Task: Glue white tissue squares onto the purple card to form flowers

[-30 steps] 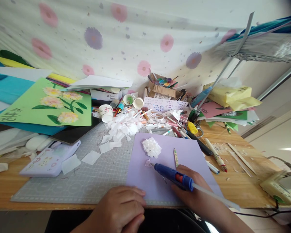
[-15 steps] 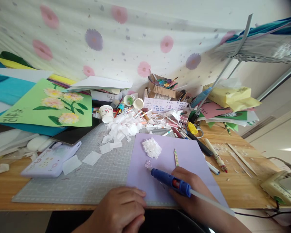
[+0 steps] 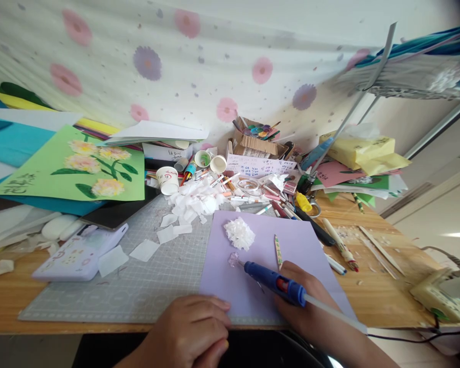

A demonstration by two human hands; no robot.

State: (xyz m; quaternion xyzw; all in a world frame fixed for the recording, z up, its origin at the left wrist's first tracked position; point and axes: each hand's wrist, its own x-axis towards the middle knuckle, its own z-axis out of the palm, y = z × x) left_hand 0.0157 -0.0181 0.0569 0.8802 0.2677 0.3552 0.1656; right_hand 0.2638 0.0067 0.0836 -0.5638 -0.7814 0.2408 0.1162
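Cluttered desk, lilac paper (image 3: pixel 253 286), right hand (image 3: pixel 306 301) grip around glue gun (image 3: pixel 276 280)

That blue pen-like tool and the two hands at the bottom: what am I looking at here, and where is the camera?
The camera sits on a person's head, looking down at their own hands, so no machine is involved. The right hand holds a blue glue gun with its tip beside a small clear blob on a lilac paper sheet. A white tissue flower lies on that sheet. The left hand rests curled at the sheet's near edge, holding nothing visible. Underneath is a grey cutting mat; pens, cups and paper scraps clutter the back.
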